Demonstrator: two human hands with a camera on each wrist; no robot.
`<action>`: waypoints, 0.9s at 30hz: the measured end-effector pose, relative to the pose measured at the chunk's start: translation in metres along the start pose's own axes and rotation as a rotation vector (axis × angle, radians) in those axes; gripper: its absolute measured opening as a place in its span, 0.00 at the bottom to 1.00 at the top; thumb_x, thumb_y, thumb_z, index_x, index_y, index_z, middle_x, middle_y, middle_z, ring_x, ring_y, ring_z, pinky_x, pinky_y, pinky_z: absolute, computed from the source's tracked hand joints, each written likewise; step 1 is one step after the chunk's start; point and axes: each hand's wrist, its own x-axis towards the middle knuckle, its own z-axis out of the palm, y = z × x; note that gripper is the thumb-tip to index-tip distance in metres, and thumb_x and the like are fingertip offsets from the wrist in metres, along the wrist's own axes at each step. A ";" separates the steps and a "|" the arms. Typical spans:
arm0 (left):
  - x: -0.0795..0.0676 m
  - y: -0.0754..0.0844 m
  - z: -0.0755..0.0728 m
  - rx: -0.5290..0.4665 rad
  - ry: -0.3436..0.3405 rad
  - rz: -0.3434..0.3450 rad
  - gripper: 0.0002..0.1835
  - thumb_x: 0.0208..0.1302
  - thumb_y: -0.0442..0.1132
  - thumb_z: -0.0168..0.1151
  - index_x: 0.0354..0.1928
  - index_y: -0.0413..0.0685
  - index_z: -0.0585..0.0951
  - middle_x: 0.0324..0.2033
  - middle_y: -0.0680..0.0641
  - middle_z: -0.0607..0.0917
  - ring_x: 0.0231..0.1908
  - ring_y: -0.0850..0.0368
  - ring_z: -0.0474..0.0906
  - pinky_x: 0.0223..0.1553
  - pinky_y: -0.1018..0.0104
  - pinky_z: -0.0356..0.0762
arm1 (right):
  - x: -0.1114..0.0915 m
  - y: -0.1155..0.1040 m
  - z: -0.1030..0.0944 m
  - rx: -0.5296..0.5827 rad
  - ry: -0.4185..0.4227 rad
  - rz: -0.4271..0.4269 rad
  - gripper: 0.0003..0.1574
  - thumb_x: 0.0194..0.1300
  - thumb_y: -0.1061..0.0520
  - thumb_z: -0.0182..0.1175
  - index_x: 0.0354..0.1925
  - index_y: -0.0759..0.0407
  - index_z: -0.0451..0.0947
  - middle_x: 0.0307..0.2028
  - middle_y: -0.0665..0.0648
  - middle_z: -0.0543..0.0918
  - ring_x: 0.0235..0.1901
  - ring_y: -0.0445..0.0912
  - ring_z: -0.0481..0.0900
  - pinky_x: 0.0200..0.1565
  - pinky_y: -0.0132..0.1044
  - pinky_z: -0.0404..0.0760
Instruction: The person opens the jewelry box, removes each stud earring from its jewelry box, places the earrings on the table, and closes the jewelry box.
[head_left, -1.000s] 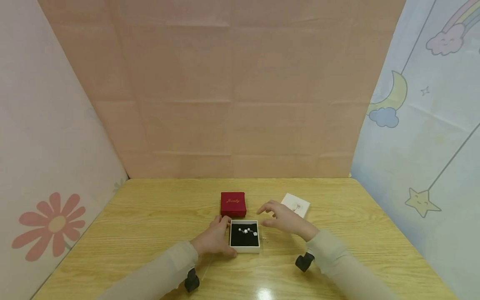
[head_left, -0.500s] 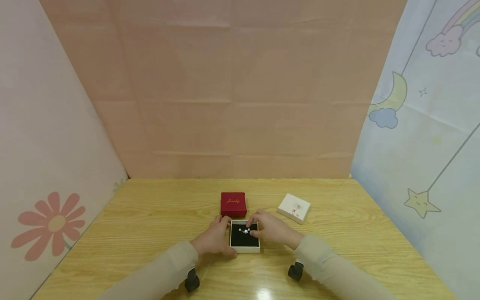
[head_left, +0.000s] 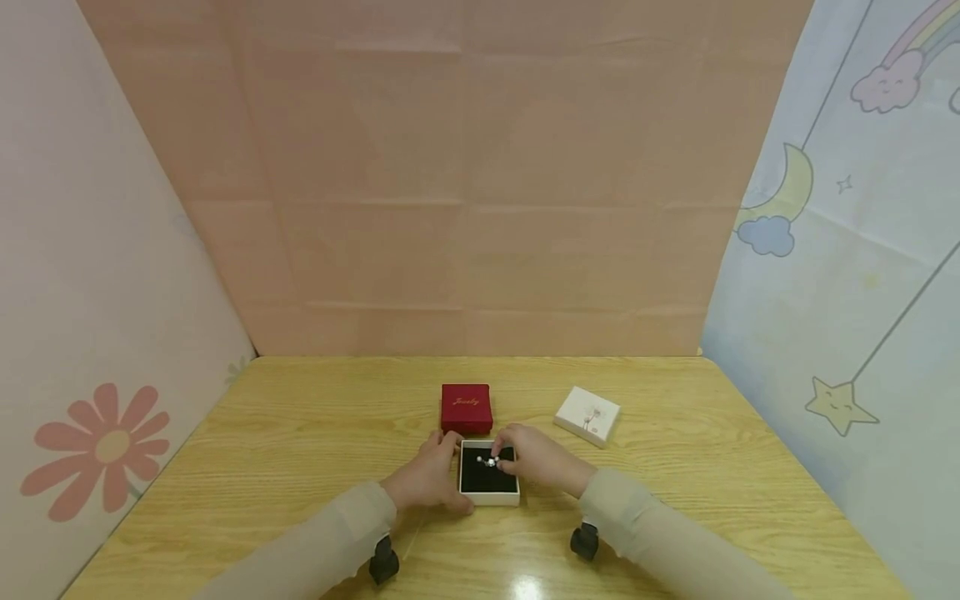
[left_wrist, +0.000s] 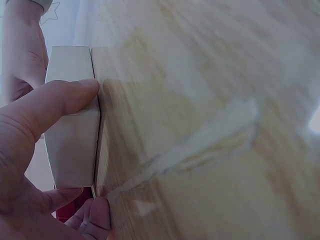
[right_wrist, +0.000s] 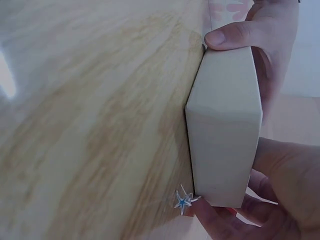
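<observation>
An open white box [head_left: 489,499] with a black lining stands on the table, and on the lining lies a small silvery piece of jewellery [head_left: 481,460] with pearl-like beads. My left hand [head_left: 427,477] grips the box's left side, its thumb [left_wrist: 82,95] along the front wall and the other fingers toward the back corner. Reaching in over the right rim, my right hand [head_left: 542,460] pinches the jewellery's right end between thumb and forefinger; that end is hidden. In the right wrist view a star-shaped earring [right_wrist: 183,202] with a blue stone shows low beside the box, right at a curled finger.
Just behind the white box sits a closed red jewellery box [head_left: 467,406]. A white lid [head_left: 588,415] with a printed flower lies askew at the back right. Fabric screens border the wooden table [head_left: 315,433] at the back and both sides.
My right hand has moved left from beside the white box into it, bringing thumb and forefinger together on the jewellery. The white lid came into full sight. My left hand has stayed put.
</observation>
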 end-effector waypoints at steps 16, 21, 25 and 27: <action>0.000 -0.002 0.000 0.005 0.004 0.010 0.48 0.33 0.47 0.84 0.57 0.43 0.66 0.51 0.40 0.69 0.50 0.45 0.68 0.53 0.43 0.74 | 0.003 -0.005 0.000 -0.035 0.007 0.014 0.04 0.60 0.61 0.66 0.34 0.54 0.78 0.37 0.50 0.82 0.39 0.42 0.78 0.45 0.40 0.79; 0.000 -0.001 0.001 0.007 0.003 0.008 0.48 0.33 0.47 0.83 0.57 0.43 0.67 0.51 0.40 0.69 0.50 0.46 0.68 0.53 0.43 0.74 | 0.001 -0.003 -0.002 -0.011 0.006 0.029 0.04 0.62 0.59 0.64 0.35 0.52 0.78 0.38 0.49 0.82 0.38 0.41 0.76 0.45 0.40 0.78; 0.000 -0.001 0.000 0.013 0.003 0.017 0.48 0.33 0.47 0.84 0.57 0.43 0.67 0.51 0.40 0.69 0.50 0.46 0.68 0.54 0.43 0.74 | -0.002 -0.005 -0.006 0.027 0.007 0.047 0.03 0.64 0.58 0.64 0.35 0.51 0.78 0.39 0.49 0.82 0.39 0.42 0.77 0.43 0.41 0.78; 0.001 0.000 0.000 0.013 0.002 0.019 0.48 0.32 0.47 0.84 0.56 0.43 0.67 0.51 0.40 0.69 0.50 0.46 0.69 0.54 0.43 0.74 | -0.003 -0.005 -0.010 0.057 0.022 0.048 0.03 0.63 0.58 0.64 0.35 0.51 0.78 0.39 0.49 0.82 0.41 0.44 0.79 0.43 0.42 0.79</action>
